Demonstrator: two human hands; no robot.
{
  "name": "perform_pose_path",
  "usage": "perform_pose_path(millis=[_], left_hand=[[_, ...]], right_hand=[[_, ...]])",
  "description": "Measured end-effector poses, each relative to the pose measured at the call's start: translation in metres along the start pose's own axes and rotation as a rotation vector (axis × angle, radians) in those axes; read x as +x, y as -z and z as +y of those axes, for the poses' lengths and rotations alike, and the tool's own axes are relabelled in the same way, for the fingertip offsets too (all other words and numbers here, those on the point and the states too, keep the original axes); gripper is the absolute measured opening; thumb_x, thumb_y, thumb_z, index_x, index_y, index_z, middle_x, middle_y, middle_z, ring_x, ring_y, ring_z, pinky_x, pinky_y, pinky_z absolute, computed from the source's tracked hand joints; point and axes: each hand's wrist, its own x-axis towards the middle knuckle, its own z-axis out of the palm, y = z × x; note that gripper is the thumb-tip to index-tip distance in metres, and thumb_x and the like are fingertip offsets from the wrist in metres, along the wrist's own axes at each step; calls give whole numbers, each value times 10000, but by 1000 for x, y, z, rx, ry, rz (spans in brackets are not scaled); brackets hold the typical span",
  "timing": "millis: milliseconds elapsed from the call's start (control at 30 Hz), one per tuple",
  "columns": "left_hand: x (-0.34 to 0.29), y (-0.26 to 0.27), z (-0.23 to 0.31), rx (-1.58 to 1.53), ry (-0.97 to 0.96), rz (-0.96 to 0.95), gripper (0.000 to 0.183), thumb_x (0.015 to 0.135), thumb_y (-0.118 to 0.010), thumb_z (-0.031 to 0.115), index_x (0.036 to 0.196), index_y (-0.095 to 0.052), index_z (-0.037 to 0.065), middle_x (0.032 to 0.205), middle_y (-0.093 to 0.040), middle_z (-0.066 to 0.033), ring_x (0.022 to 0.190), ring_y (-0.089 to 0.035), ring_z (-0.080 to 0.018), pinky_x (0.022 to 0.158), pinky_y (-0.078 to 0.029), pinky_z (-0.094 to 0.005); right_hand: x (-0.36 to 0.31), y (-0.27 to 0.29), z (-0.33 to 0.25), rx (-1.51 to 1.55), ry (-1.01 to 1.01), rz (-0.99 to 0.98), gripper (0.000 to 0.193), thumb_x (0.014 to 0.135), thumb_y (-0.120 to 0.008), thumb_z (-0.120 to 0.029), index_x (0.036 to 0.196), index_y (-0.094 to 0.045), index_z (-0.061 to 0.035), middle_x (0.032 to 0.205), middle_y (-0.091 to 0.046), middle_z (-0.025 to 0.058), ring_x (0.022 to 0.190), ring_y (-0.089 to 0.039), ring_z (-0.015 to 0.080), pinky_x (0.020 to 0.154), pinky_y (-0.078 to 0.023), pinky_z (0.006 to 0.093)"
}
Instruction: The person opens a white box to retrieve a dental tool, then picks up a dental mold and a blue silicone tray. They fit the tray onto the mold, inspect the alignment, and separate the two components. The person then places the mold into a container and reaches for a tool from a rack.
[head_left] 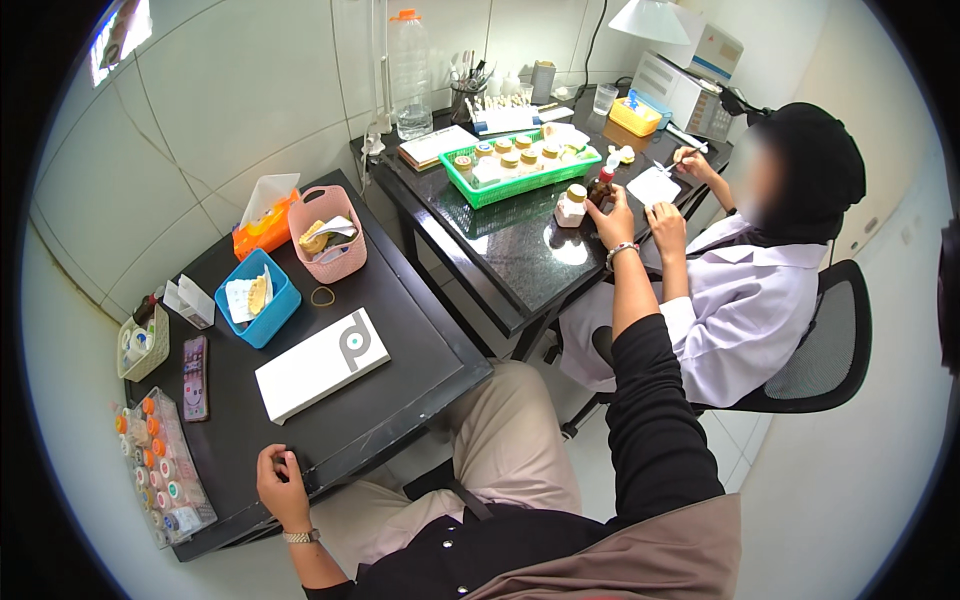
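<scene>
My right hand (618, 222) reaches across to the far table, its fingers wrapped round a small brown glass bottle (600, 186) with a red-and-white top. Just left of this bottle stands a white jar (571, 207) with a gold lid. At the near table's front edge rests my left hand (284, 488), fingers curled in; whatever they may hold is hidden. A flat white box (322, 366) lies beyond the left hand on the black tabletop.
A co-worker (745, 290) in a white coat sits at right, holding a thin tool over a white pad (654, 187). A green basket (480, 196) of jars stands on the far table. Blue (270, 320) and pink (335, 265) baskets, a phone (196, 378) and a bottle rack (190, 470) occupy the near table.
</scene>
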Motion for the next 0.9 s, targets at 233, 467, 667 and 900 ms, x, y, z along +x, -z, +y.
perform_pose_path(millis=[233, 467, 667, 900], left_hand=[[-5, -5, 4, 141, -42, 79, 85, 878, -566, 106, 898, -593, 28, 780, -571, -34, 554, -447, -123, 555, -398, -272], [-7, -3, 5, 159, -83, 95, 83, 887, -549, 98, 878, -590, 25, 764, -557, -44, 562, -453, -142, 553, -398, -281], [-6, -4, 6, 145, -103, 117, 50, 858, -558, 67, 857, -591, 29, 730, -532, -44, 550, -444, -151, 537, -390, -289], [-6, -4, 8, 134, -82, 121, 53, 853, -560, 68, 864, -594, 29, 735, -537, -41, 551, -445, -145, 537, -392, -284]], right_hand=[[-4, 3, -6, -82, 14, 10, 618, 707, -781, -329, 1177, -478, -66, 1094, -634, 173, 1032, -609, 344, 858, -477, 402], [-5, 2, -13, -199, -39, -19, 640, 677, -788, -334, 1160, -481, -47, 1046, -641, 212, 987, -623, 365, 811, -491, 420], [-5, 3, -11, -199, -42, -11, 616, 675, -787, -335, 1132, -495, -44, 1033, -645, 213, 976, -626, 360, 804, -489, 413], [-7, 5, -19, -218, -46, -12, 574, 672, -780, -354, 1077, -534, -31, 1035, -644, 209, 969, -625, 353, 801, -484, 402]])
